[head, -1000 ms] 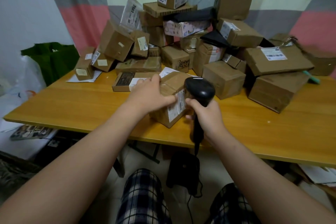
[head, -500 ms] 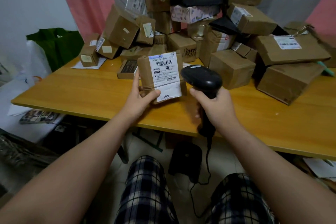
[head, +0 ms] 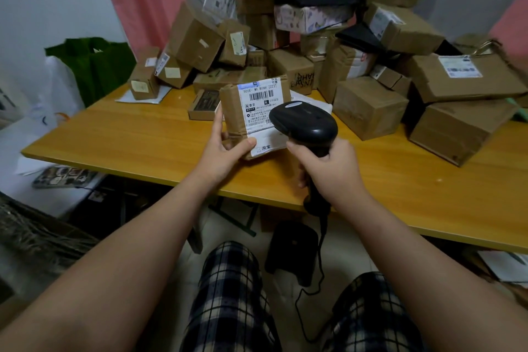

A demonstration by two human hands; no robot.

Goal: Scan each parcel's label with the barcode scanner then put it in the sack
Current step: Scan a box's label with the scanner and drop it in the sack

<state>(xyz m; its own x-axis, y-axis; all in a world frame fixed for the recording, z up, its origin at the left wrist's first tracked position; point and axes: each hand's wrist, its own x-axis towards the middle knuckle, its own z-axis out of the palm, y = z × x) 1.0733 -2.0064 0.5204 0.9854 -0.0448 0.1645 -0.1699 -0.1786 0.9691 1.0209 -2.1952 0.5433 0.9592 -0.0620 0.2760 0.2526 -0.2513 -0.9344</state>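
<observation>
Two hands are busy near the middle of the frame. Your left hand (head: 225, 151) holds a small brown parcel (head: 231, 107) up off the wooden table (head: 128, 134), just above its near edge. Your thumb is bent over the front of the parcel at the bottom. Your fingers are curled round its left side and back, so it is clamped between them. The parcel stands upright and its white label (head: 258, 100) faces you, with the black bars near the top.

Your right hand (head: 331, 171) is wrapped round the handle of the black scanner (head: 304, 123), with the fingers closed on it. The scanner's fat head sits right in front of the parcel and covers the lower right part of the label. You cannot tell if the head touches the parcel. A thin black cord (head: 298, 308) hangs from the handle down to the floor at the bottom of the frame. It runs beside a black stand (head: 291, 251) under the table.

Many more brown boxes (head: 368, 106) are heaped at the back of the table, from the middle to the right of the frame. A green bag (head: 94, 66) stands at the left of the frame, past the table's end. A white bag (head: 57, 88) sits just beside it. Your checked trousers (head: 228, 294) show at the bottom.
</observation>
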